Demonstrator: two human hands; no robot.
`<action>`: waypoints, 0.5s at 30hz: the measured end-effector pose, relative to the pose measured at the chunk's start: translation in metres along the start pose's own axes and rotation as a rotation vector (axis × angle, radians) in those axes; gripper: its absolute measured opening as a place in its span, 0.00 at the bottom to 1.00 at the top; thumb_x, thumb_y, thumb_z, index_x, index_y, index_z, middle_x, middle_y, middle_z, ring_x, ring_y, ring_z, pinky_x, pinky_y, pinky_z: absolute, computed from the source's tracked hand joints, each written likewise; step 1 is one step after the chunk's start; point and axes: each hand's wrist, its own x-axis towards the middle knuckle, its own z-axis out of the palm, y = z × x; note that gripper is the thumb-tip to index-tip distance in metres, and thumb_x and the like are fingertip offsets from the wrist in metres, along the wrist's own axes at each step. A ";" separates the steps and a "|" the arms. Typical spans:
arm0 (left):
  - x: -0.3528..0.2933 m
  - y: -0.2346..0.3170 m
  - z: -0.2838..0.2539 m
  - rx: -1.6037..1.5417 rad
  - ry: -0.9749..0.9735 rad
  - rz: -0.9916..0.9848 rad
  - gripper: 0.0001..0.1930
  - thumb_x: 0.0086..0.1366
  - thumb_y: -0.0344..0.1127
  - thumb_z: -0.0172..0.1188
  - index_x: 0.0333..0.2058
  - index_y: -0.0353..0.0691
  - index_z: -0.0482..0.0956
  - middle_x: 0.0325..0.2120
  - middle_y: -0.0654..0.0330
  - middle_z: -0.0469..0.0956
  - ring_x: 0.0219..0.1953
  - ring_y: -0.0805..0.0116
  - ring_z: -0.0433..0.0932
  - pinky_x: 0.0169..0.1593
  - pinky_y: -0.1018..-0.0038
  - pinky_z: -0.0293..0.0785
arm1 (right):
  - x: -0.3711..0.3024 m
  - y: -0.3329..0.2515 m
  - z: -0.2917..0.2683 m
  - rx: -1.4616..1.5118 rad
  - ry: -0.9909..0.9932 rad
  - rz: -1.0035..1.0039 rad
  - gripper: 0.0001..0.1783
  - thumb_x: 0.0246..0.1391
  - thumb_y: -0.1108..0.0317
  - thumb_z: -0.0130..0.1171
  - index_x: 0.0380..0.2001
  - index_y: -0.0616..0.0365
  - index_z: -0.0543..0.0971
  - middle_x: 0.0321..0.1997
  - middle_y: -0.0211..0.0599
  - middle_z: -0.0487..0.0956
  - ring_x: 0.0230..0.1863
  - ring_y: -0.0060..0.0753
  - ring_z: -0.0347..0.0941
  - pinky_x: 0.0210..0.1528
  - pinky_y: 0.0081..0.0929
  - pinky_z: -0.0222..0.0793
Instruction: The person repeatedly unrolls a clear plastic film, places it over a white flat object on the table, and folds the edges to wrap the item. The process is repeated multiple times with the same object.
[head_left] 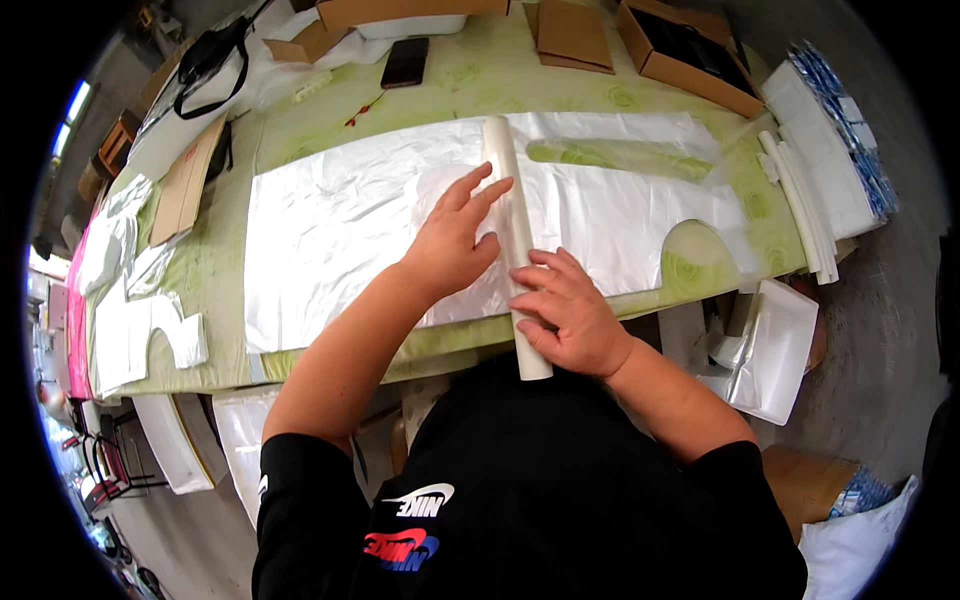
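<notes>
A white tube (pixel 517 230) lies lengthwise away from me across a thin white plastic sheet (pixel 330 235) spread over the table. Its near end sticks out past the table edge, close to my body. The sheet has a long slot and a rounded cut-out toward its right end. My left hand (pixel 450 240) is open, fingers spread, their tips at the tube's left side near its far half. On the tube's right side, my right hand (pixel 575 315) rests its parted fingertips against the nearer half. Neither hand wraps round the tube.
A green patterned cloth (pixel 440 365) covers the table. At the back are a dark phone (pixel 405 63) and a cardboard box (pixel 690 55). White rolls (pixel 800 205) lie at the right edge, folded white sheets (pixel 130 310) at the left. A white bin (pixel 780 350) stands below right.
</notes>
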 end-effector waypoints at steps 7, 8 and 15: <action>0.003 -0.004 -0.005 0.007 0.087 0.138 0.08 0.64 0.39 0.66 0.38 0.42 0.86 0.61 0.56 0.77 0.69 0.39 0.66 0.69 0.53 0.67 | 0.023 -0.010 0.006 0.030 -0.015 0.039 0.16 0.50 0.69 0.68 0.44 0.53 0.83 0.52 0.39 0.82 0.59 0.52 0.73 0.70 0.57 0.60; 0.001 -0.006 -0.008 0.021 0.124 0.167 0.08 0.64 0.39 0.67 0.38 0.42 0.85 0.61 0.56 0.78 0.69 0.39 0.66 0.69 0.53 0.66 | 0.024 -0.002 0.009 0.087 0.031 0.102 0.16 0.50 0.70 0.68 0.44 0.56 0.82 0.54 0.44 0.80 0.58 0.54 0.73 0.68 0.57 0.62; -0.050 -0.001 -0.024 0.102 0.099 -0.009 0.19 0.65 0.46 0.67 0.52 0.45 0.83 0.62 0.57 0.77 0.71 0.47 0.64 0.72 0.52 0.62 | 0.061 0.065 0.022 -0.489 0.080 0.377 0.25 0.56 0.56 0.66 0.58 0.38 0.82 0.78 0.56 0.54 0.77 0.69 0.48 0.75 0.69 0.45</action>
